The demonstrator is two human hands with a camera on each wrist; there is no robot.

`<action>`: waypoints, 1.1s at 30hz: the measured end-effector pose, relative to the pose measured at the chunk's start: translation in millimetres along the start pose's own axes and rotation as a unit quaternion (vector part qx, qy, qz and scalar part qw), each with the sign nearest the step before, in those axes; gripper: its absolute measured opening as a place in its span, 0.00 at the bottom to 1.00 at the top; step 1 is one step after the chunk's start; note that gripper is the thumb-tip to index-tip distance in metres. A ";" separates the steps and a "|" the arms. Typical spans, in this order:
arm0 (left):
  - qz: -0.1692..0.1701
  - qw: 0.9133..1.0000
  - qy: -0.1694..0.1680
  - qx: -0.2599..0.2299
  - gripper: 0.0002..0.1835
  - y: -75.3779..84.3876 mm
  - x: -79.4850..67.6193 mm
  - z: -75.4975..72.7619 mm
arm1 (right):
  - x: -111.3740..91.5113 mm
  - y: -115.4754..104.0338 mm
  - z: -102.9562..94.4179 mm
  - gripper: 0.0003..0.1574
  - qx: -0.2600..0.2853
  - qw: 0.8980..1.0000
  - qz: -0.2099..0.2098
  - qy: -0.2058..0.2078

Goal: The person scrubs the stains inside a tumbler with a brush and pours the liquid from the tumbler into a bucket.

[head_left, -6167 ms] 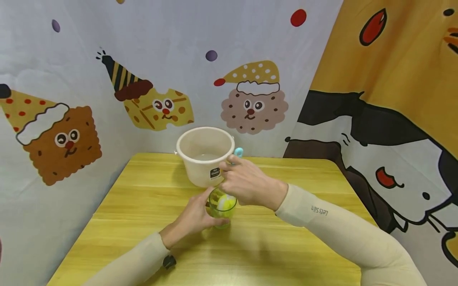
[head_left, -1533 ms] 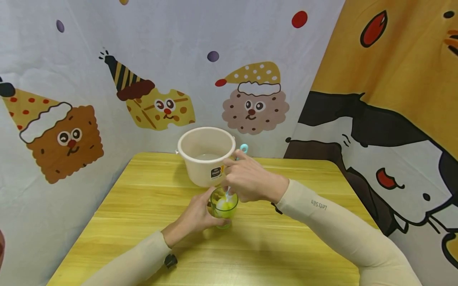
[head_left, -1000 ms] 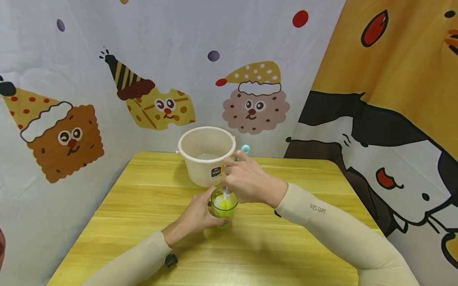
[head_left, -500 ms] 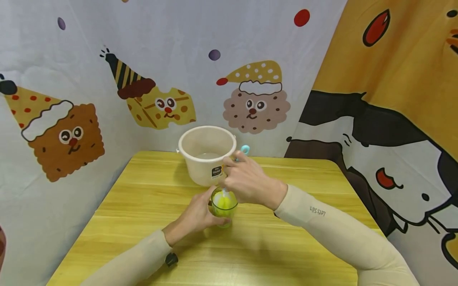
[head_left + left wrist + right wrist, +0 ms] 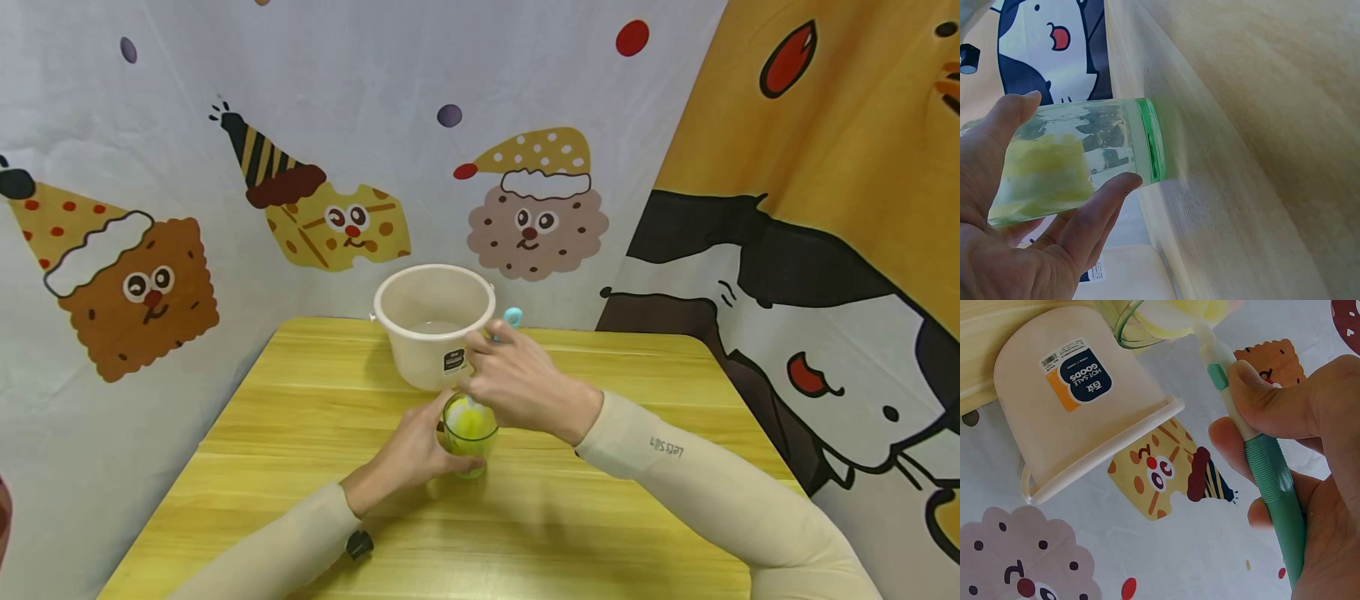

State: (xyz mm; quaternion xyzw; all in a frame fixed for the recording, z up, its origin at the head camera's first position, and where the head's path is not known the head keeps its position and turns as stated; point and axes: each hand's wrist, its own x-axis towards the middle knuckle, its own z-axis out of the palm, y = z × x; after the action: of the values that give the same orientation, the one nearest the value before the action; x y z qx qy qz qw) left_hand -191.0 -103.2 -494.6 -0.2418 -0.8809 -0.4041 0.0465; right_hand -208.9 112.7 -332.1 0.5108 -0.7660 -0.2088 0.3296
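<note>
Brush (image 5: 1267,464): head (image 5: 468,421) inside glass (image 5: 1110,140), blurred through its wall; handle mostly hidden in head view | right hand (image 5: 521,383): thumb and fingers clamped on brush | left hand (image 5: 408,454): fingers curled round glass; table (image 5: 600,500) contact unclear

The right hand's (image 5: 1332,500) fingers (image 5: 1272,403) grip a ribbed green-and-white plastic handle (image 5: 1269,469) below a yellow-and-white soft head (image 5: 1169,315) at a clear green-rimmed cup's (image 5: 1121,330) mouth. Nearby is a pale beige plastic bucket (image 5: 1088,431) bearing a printed label (image 5: 1082,372).
</note>
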 end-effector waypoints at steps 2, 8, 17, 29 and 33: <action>0.003 1.000 0.000 0.000 0.49 -0.2 0.1 0.0 | -0.8 -0.4 0.5 0.16 -0.003 1.000 -0.001 0.001; 0.008 1.000 -0.002 -0.007 0.48 -0.5 -0.2 -0.3 | -2.7 -0.7 2.4 0.15 -0.016 1.000 -0.007 0.008; 0.012 1.000 0.001 0.001 0.47 0.4 -1.1 -0.7 | -6.9 1.1 2.1 0.11 -0.039 0.999 -0.022 0.023; 0.009 1.000 0.004 0.017 0.46 3.7 -0.9 -1.0 | -9.0 5.9 -1.2 0.13 -0.042 0.999 -0.033 -0.001; 0.003 1.000 0.001 0.017 0.46 4.7 -0.8 -1.1 | -9.9 7.4 -3.4 0.13 -0.040 0.999 -0.036 -0.009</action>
State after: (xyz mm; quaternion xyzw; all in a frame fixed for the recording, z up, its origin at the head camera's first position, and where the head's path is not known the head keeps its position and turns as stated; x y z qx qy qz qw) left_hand -188.3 -101.7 -490.9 -0.2432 -0.8869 -0.3892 0.0532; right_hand -208.7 124.8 -327.8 0.5224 -0.7412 -0.2556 0.3353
